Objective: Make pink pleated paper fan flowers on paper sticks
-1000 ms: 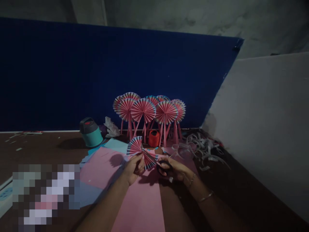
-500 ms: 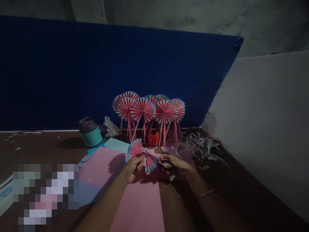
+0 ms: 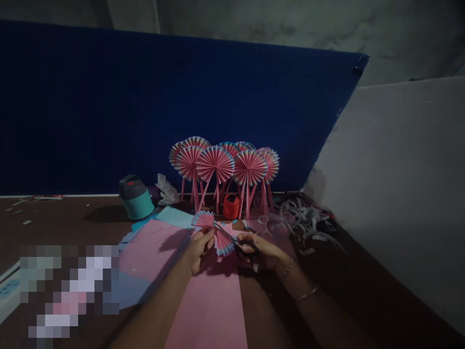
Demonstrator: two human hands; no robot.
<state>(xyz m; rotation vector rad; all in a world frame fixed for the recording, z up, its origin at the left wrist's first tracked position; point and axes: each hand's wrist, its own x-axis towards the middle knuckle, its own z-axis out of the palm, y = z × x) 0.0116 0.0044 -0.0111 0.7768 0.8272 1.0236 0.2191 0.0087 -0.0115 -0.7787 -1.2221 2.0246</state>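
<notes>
A pleated paper fan, pink with pale blue edging, is pinched at its middle by my left hand. Its folds spread to both sides of the fingers. My right hand grips black-handled scissors, whose blades reach across the fan toward its centre. Whether the blades are cutting the paper I cannot tell. Under both hands lies a long pink paper sheet. Beyond them stand several finished round pink fans on pink stick legs.
Left of my hands are stacked pink sheets and light blue paper. A teal container with a dark lid stands behind them. A red spool sits below the fans. Curled white strips pile at right. A blue board rises behind.
The fan has tilted flatter and shifted slightly in my left hand. My right hand and the scissors have moved a little to the left.
</notes>
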